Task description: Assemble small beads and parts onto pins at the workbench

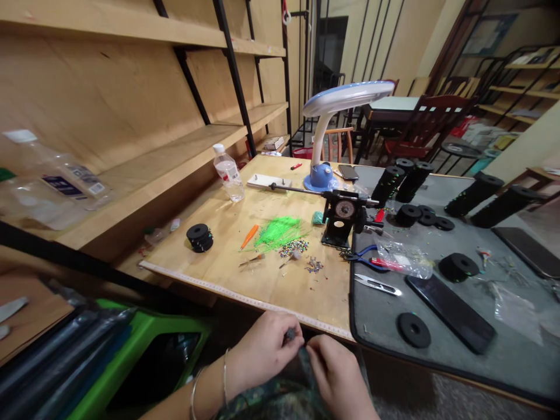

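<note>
Side by side, just in front of the table's near edge, are both hands. Bracelets circle the wrist of my left hand, whose curled fingers close around a small dark grey object of unclear kind. My right hand is pinched shut close to the left fingertips; what it holds, if anything, is hidden. Dark patterned cloth shows below the hands. Beyond them on the wooden table lie bright green strands, a pile of small multicoloured beads, smaller scattered pieces and an orange-handled tool.
A black winding device with a long rod stands near a blue-based lamp. The grey mat bears black foam rolls, blue-handled pliers, thread snips and a phone. A bottle stands by the shelves.
</note>
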